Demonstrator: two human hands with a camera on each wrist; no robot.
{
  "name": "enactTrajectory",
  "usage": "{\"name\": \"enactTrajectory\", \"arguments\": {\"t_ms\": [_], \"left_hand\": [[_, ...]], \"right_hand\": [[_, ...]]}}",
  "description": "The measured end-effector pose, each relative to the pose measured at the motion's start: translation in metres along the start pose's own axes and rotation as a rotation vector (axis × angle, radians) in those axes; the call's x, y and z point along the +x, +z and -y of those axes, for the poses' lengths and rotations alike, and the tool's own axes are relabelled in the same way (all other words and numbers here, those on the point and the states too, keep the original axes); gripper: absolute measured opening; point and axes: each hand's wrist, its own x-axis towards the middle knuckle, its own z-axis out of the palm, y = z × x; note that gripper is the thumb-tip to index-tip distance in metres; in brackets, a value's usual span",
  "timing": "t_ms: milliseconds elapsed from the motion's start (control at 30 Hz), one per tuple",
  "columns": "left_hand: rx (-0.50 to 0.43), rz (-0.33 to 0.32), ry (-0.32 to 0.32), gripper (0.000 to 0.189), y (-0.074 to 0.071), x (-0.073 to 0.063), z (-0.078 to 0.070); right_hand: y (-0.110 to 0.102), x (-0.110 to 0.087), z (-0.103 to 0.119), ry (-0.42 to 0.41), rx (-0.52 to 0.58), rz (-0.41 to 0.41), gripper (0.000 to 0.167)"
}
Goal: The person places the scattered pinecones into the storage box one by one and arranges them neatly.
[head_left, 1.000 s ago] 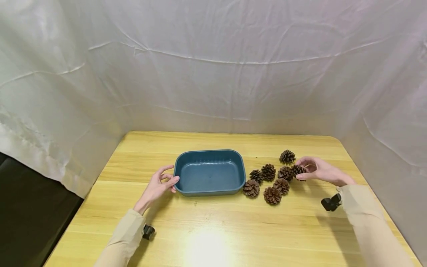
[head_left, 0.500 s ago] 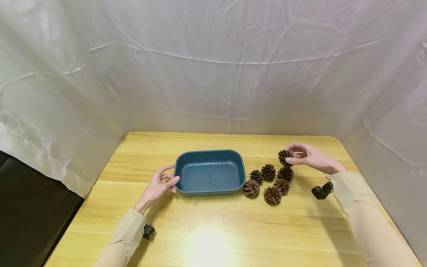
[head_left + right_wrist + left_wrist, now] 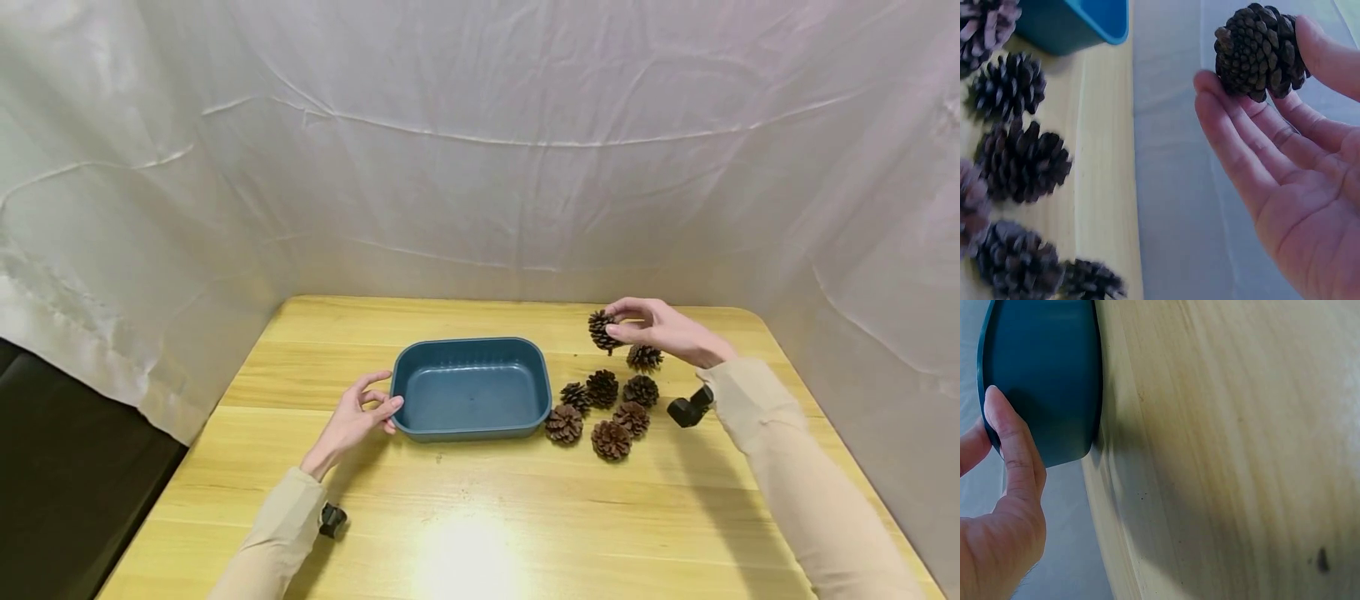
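Note:
My right hand point(image 3: 660, 327) pinches a dark brown pine cone point(image 3: 603, 331) between thumb and fingers, held above the table's back part. In the right wrist view this pine cone point(image 3: 1260, 53) sits at the fingertips, the palm turned to the camera. At the left end of a blue rectangular tub point(image 3: 471, 433), my left hand point(image 3: 363, 417) grips the rim, thumb over the edge and fingers outside. The left wrist view shows the thumb point(image 3: 1007, 419) on the tub's wall point(image 3: 1054, 381). Nothing lies inside the tub.
Several pine cones point(image 3: 602, 388) lie in a loose group right of the tub, one point(image 3: 564, 425) right at its corner. Another pine cone point(image 3: 645, 357) lies behind them, below the right hand. The wooden table point(image 3: 360, 533) is bounded by a pale cloth point(image 3: 480, 183).
My right hand has lifted the pine cone from the right side of the group and carried it up and leftward. My left hand and the tub have stayed in place.

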Motion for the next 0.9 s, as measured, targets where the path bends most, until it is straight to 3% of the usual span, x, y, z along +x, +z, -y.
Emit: {"name": "enactTrajectory", "arguments": {"t_ms": [500,900], "left_hand": [[-0.016,-0.007,-0.004,0.053,0.002,0.003,0.000],[-0.027,0.030,-0.004,0.051,0.002,0.005,-0.003]], "right_hand": [[0.031,0.046,0.035,-0.063,0.020,0.008,0.053],[0.077,0.082,0.053,-0.079,0.108,0.047,0.050]]}}
